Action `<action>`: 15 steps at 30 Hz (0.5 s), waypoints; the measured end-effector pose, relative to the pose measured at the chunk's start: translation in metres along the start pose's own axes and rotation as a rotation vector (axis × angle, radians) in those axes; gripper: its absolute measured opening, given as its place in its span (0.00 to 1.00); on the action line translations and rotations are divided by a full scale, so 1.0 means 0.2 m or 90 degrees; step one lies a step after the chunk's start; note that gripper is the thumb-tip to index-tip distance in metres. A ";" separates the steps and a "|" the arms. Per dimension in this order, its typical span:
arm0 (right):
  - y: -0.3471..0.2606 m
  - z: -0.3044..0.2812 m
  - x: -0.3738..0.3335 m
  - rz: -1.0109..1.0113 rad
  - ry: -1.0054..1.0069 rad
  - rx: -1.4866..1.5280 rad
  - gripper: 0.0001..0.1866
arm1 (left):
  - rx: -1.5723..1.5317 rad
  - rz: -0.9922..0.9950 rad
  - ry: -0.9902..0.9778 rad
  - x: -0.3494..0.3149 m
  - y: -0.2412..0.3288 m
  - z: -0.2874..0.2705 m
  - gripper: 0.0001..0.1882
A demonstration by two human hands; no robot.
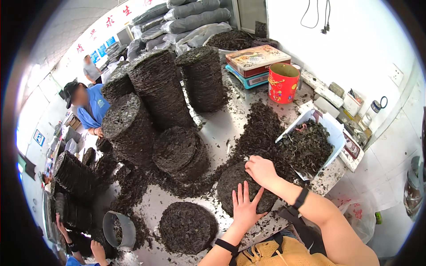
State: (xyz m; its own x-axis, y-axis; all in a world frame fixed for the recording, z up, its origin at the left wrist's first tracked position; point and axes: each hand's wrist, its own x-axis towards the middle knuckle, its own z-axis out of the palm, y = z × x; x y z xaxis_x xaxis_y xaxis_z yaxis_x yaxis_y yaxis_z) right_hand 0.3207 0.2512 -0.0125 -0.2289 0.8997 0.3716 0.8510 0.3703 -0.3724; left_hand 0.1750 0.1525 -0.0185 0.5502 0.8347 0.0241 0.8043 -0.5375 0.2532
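My left hand (245, 207) lies flat with spread fingers on a round, dark cake of what looks like dried seaweed (227, 188) close in front of me. At the far edge of that cake my right hand (262, 171) is closed in a pinch. What its fingertips hold, if anything, is too small to make out. Loose dark flakes (262, 128) spread beyond the cake. To the left lies another round cake (187, 228), and a short stack of cakes (179, 153) stands farther back.
Tall seaweed stacks (162, 88) rise at the back left. To my right are a pale plastic bin (339, 137) of scraps, a red mug (283, 84) and a flat box (257, 60) on a scale. A grey ring (129, 235) stands near a co-worker's hands (98, 252). Another person (91, 104) wears blue.
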 end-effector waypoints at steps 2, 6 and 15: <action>0.03 0.07 0.04 -0.033 -0.064 -0.116 0.09 | 0.024 -0.009 -0.016 -0.01 0.00 -0.02 0.49; 0.15 -0.19 0.03 0.137 -0.117 0.389 0.08 | 0.005 -0.011 -0.003 -0.02 0.00 -0.02 0.50; -0.04 -0.28 -0.32 0.167 -0.029 0.410 0.09 | -0.071 -0.001 0.010 -0.03 -0.02 -0.04 0.52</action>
State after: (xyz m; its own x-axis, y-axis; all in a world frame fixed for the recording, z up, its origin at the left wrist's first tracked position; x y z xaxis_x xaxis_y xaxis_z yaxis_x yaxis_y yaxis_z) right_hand 0.3549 0.1779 0.0140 -0.0852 0.9818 0.1700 0.4340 0.1901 -0.8806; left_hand 0.1670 0.1513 -0.0111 0.5444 0.8379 0.0391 0.7749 -0.5203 0.3589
